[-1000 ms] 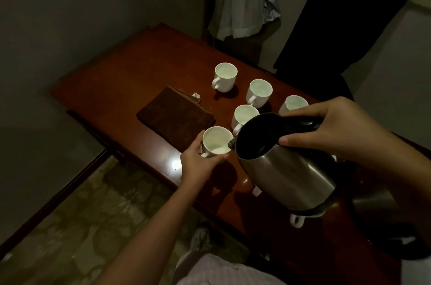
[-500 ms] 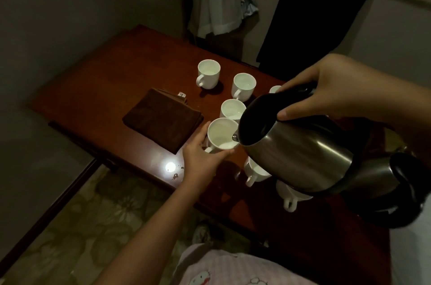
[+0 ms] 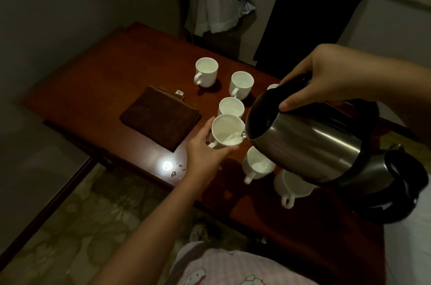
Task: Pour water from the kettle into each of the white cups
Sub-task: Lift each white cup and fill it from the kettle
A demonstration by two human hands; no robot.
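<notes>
Water [image 3: 234,136] now streams from the kettle [image 3: 310,142] gripped by the right hand [image 3: 326,77] into the cup [image 3: 227,131] the left hand [image 3: 205,154] still holds.

No legible text, brand, number or sign appears anywhere in view. A small white tag [image 3: 179,92] sits at the far corner of the folded brown cloth [image 3: 161,117], beyond the left hand [image 3: 205,152]; it carries a dark mark, possibly printing, too small to read. The kettle [image 3: 310,142] under the right hand [image 3: 331,77] shows no marking.
</notes>
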